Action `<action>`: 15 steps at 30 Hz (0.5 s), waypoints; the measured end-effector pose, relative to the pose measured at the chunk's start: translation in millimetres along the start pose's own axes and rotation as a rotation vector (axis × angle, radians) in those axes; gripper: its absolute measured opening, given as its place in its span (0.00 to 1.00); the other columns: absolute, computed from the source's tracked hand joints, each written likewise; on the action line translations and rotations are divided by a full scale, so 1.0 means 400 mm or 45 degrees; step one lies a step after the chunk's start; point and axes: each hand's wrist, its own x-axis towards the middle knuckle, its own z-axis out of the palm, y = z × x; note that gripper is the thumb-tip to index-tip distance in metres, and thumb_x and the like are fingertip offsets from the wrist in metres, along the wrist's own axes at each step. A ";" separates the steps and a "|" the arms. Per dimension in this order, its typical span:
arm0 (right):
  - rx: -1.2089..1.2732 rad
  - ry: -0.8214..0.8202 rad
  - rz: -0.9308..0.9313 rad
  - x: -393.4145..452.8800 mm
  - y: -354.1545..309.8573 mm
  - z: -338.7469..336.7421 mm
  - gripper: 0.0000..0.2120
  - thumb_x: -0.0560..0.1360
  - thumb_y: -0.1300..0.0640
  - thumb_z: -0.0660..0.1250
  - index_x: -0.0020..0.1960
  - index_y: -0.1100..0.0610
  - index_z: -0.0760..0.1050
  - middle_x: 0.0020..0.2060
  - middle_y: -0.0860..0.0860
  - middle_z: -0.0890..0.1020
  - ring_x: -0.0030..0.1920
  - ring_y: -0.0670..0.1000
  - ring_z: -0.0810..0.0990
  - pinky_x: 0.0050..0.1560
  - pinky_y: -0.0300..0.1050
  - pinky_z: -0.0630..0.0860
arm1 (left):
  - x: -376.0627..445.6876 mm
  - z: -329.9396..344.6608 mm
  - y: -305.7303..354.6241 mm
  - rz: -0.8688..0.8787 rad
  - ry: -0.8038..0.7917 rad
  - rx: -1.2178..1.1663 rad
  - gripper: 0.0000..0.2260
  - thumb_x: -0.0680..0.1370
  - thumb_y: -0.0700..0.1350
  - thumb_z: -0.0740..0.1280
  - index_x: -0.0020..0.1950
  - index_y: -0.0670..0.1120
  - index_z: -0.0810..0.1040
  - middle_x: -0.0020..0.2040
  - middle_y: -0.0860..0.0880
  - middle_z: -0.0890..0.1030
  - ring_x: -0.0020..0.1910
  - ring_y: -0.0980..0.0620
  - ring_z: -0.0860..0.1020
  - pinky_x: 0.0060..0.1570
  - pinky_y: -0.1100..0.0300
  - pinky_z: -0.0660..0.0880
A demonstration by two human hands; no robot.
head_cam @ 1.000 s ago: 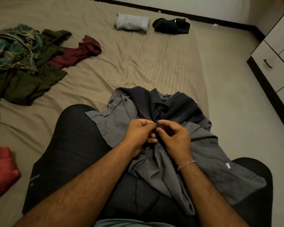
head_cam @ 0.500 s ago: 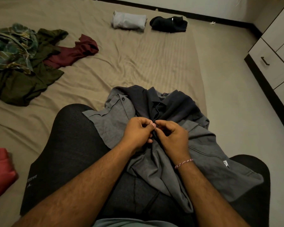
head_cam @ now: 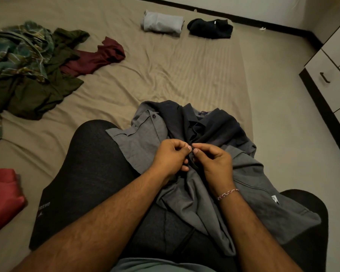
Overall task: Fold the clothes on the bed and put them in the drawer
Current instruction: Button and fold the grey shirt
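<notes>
My bed point(head_cam: 165, 79), under a wrinkled tan sheet, fills most of the view, with a white drawer unit point(head_cam: 334, 75) standing on the floor to its right. I sit on the bed with a grey button-up shirt point(head_cam: 249, 185) bunched across my lap and right leg, its darker inside turned up near the collar. At the left edge lies an unfolded heap: a green plaid shirt point(head_cam: 18, 48), an olive garment point(head_cam: 35, 95) and a maroon top point(head_cam: 98, 55). A red cloth point(head_cam: 2, 197) sits near my left knee. At the far edge, a folded light grey garment point(head_cam: 162, 23) lies just beside a folded black one point(head_cam: 210, 28). My left hand point(head_cam: 171, 156) and right hand point(head_cam: 212, 161) meet at the shirt's front, each pinching the fabric between thumb and fingertips.
</notes>
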 end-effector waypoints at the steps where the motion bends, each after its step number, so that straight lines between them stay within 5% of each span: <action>1: 0.052 0.008 0.033 -0.001 -0.002 0.001 0.08 0.77 0.69 0.71 0.52 0.60 0.85 0.46 0.54 0.88 0.47 0.52 0.86 0.52 0.45 0.83 | 0.000 0.001 0.000 0.006 0.005 -0.004 0.05 0.82 0.40 0.69 0.48 0.43 0.82 0.37 0.46 0.81 0.32 0.55 0.78 0.30 0.59 0.78; 15: 0.378 0.022 0.425 0.004 -0.012 -0.006 0.11 0.77 0.73 0.65 0.45 0.59 0.79 0.36 0.51 0.83 0.35 0.47 0.80 0.39 0.41 0.80 | -0.014 0.008 -0.004 0.161 0.013 0.175 0.08 0.81 0.39 0.71 0.42 0.48 0.83 0.30 0.53 0.81 0.29 0.54 0.78 0.33 0.53 0.82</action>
